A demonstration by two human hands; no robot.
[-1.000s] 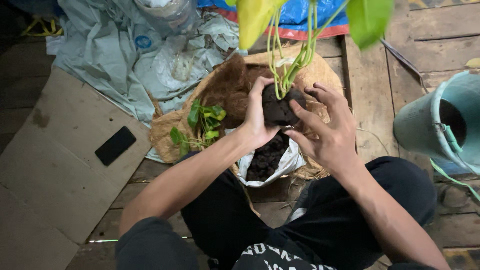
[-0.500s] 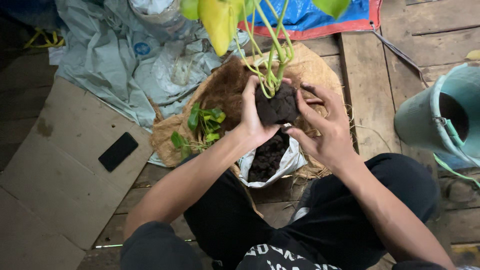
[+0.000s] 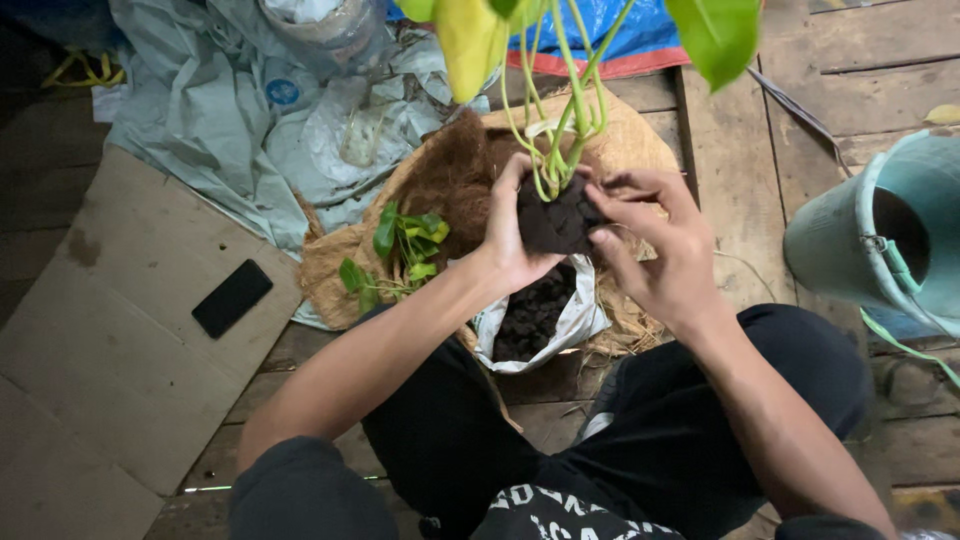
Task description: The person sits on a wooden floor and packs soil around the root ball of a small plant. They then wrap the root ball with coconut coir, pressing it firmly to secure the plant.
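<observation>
Cupped around a dark soil ball [image 3: 555,222] at the foot of a green-stemmed plant [image 3: 560,110]: left hand [image 3: 510,235] curled shut against its nine o'clock side, right hand [image 3: 655,245] half-closed at three o'clock, fingertips pressing the crumbly surface. Held in the air, directly above an open white bag of soil [image 3: 535,320], stems rising toward twelve o'clock and out of frame.

Likely trouble — a clod breaking off under too firm a squeeze, since the soil looks loose and bare of any pot; anything shed would probably land in the bag or on the coir mat [image 3: 450,185] behind. Thin stems bunched between the thumbs, so a twist could snap one. Big leaves close to the camera, hiding part of the view.

Room: small leafy cutting [image 3: 405,245] near, at nine o'clock; teal bucket [image 3: 880,240] well apart at three o'clock; black phone [image 3: 232,297] on cardboard [image 3: 110,340] far out at eight o'clock. Knees close in at six o'clock — freest space upward and toward the plank floor [image 3: 730,220] at two o'clock.
</observation>
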